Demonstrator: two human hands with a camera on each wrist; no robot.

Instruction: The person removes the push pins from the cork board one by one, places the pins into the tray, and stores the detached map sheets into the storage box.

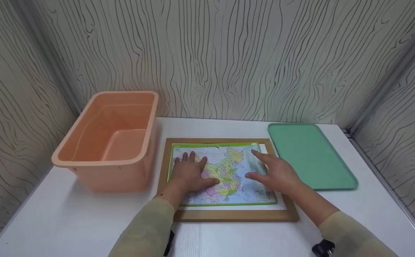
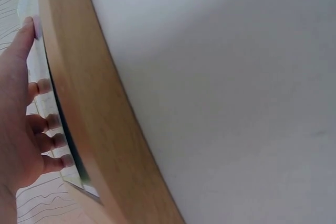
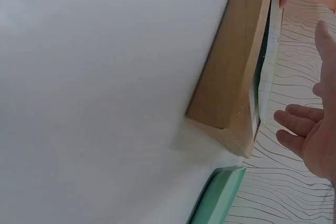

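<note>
Fingers spread, left hand [image 1: 189, 170] presses glossy rectangular map [image 1: 225, 175] in wooden frame [image 1: 229, 215]; right hand [image 1: 277, 173] hovers open.

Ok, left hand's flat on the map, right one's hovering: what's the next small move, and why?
Probably lower the right hand onto the map, near its right edge. The left hand already presses it inside the wooden frame, while the right side is free and seems slightly raised.

left hand [image 1: 189, 171] on map [image 1: 229, 171], right hand [image 1: 277, 171] above
</note>
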